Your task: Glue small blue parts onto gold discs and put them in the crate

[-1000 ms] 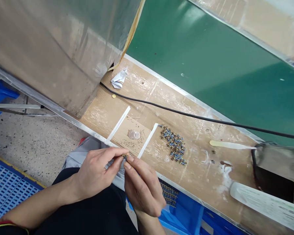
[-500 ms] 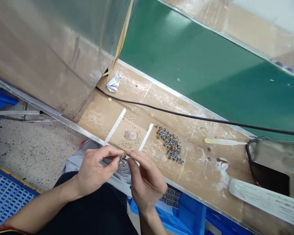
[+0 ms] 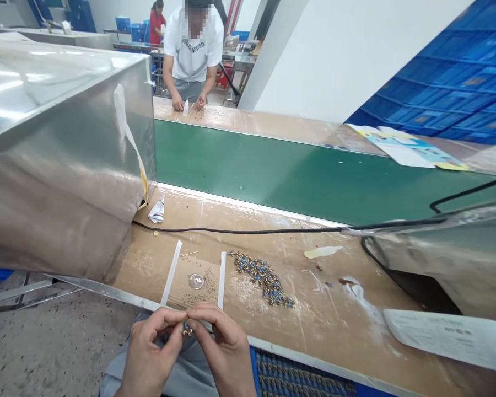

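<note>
Just in front of the bench edge, the fingertips of my left hand (image 3: pixel 151 348) and my right hand (image 3: pixel 228 347) meet around a small gold-and-blue metal piece (image 3: pixel 187 330). Both hands are closed in a pinch on it; the fingers partly cover it. Beyond them, between two white tape strips, lies a cardboard patch with a small clear round dish (image 3: pixel 197 282), scattered tiny dark bits (image 3: pixel 209 288) and a thin stick (image 3: pixel 189 254). Right of the tape is a pile of similar gold-and-blue pieces (image 3: pixel 264 278).
A black cable (image 3: pixel 248 230) crosses the bench before a green belt (image 3: pixel 231 165). A large metal box (image 3: pixel 66 187) stands left. Below the bench is a tray with rows of pieces (image 3: pixel 297 375). Across the belt, a co-worker (image 3: pixel 194 60) handles small items beside a white bottle (image 3: pixel 186 108).
The view has tilted up, bringing the co-worker and blue crates into sight. My hands have drawn closer together around the small piece, which both still hold near the bench edge.
</note>
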A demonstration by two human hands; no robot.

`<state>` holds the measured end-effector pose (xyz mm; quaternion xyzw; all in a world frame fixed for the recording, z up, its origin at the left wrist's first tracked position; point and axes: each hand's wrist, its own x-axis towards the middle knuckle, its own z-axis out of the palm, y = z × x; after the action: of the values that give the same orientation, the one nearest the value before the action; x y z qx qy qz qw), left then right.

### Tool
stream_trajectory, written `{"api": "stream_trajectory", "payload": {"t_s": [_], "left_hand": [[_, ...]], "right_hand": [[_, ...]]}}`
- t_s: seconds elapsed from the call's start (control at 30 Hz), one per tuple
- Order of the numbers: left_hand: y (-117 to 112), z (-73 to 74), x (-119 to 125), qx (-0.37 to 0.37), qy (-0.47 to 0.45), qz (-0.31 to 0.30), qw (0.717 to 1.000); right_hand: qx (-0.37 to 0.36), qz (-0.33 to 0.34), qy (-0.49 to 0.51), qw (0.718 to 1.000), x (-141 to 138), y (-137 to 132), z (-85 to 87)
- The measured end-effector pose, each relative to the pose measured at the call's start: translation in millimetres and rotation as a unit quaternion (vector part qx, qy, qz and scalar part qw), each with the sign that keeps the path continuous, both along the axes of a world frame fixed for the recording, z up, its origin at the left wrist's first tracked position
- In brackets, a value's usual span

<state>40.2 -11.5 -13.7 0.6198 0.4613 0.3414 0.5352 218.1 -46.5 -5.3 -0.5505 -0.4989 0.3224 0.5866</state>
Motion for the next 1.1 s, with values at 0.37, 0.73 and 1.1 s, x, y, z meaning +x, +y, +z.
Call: {"api": "stream_trajectory", "payload": {"t_s": [0.37, 0.73, 1.1], "left_hand": [[-1, -9.4, 21, -0.165, -0.154, 0.034, 0.974], [-23, -15.8, 36, -0.26, -0.133, -0.165, 0.942], [3, -14.3, 14, -0.229, -0.008, -0.191, 0.954]], "right_hand": [[0.114, -0.04, -0.153, 0.981, 3, -24, -14.6], [0.015, -0.122, -0.159, 0.98, 36, -80, -14.2], [-0.478, -0.225, -0.156, 0.834, 140, -213, -95.6]]}}
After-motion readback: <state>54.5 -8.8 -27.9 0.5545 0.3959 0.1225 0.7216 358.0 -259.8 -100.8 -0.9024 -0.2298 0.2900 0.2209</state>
